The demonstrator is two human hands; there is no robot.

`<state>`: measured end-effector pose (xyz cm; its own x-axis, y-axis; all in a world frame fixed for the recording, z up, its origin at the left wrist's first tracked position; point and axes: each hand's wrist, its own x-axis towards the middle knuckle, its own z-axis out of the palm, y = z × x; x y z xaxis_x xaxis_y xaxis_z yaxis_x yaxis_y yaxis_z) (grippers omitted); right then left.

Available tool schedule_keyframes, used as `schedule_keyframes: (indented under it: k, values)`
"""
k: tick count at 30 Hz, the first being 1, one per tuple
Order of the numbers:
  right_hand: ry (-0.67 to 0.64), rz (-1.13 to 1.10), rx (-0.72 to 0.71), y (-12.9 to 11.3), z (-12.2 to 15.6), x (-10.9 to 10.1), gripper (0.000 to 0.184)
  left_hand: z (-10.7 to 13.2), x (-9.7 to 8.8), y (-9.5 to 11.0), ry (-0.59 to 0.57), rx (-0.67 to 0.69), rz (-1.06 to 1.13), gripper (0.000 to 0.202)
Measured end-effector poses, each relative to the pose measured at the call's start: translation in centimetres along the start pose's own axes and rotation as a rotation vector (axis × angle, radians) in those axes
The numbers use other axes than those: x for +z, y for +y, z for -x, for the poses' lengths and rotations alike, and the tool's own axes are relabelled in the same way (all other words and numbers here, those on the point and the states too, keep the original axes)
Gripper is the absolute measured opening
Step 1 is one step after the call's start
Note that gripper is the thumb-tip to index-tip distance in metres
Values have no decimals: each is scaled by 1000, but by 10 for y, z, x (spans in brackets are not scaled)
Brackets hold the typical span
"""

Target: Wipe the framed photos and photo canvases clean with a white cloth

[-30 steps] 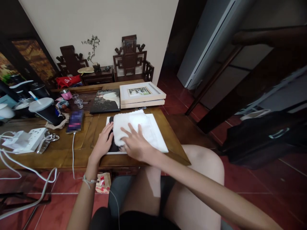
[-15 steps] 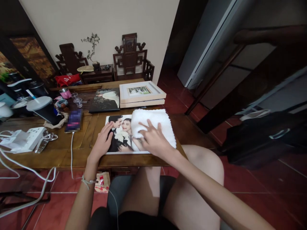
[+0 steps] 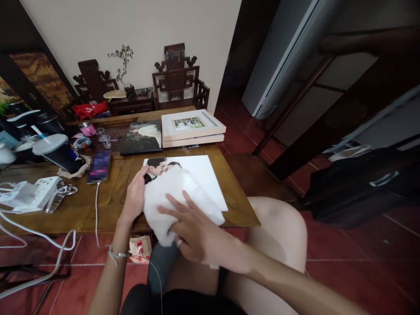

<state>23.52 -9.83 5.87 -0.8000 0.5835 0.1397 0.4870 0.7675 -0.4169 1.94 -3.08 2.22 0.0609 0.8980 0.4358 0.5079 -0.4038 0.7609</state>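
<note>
A photo panel [image 3: 208, 177] lies flat on the wooden table, with a printed picture of a couple on its left part and white at its right. Across its lower middle is a white fluffy cloth [image 3: 167, 188], which hides most of the picture and hangs over the front edge of the table. My right hand [image 3: 195, 229] grips this cloth, fingers spread over the top and the thumb, with a ring nearby, low at the near side. Along the panel's left edge rests my left hand [image 3: 135, 197], its fingers stretched out and touching the edge.
Behind the panel are stacked pale picture frames [image 3: 193, 127] and a dark photo panel [image 3: 142, 136]. To the left stand a lidded cup [image 3: 54, 151], a phone [image 3: 99, 166] on a charging cable and a white power strip [image 3: 41, 192]. The table [image 3: 243, 210] ends at the right.
My right hand has drawn the cloth left and towards me, baring the panel's white right side and covering the couple. My left hand has slid slightly back to the panel's left edge.
</note>
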Motion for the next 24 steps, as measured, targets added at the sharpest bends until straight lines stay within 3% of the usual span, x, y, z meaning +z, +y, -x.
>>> schedule_keyframes:
  k: [4,7,12,18,21,24]
  values:
    - [49,-52,136,19,26,-16,31,-1,3,-2,-150,-8,-109,51]
    - [113,35,279,46,22,-22,31,-2,2,-7,-180,13,-163,48]
    - [151,43,391,84,-35,-33,38,-3,0,-12,-188,29,-184,45]
    - [91,-92,297,75,-128,-35,45,-3,1,-14,-164,11,-222,45]
    - [89,-77,276,67,-147,-29,44,-4,1,-13,-156,12,-236,42]
    - [102,-56,293,69,-137,-27,44,-4,1,-12,-160,4,-232,42]
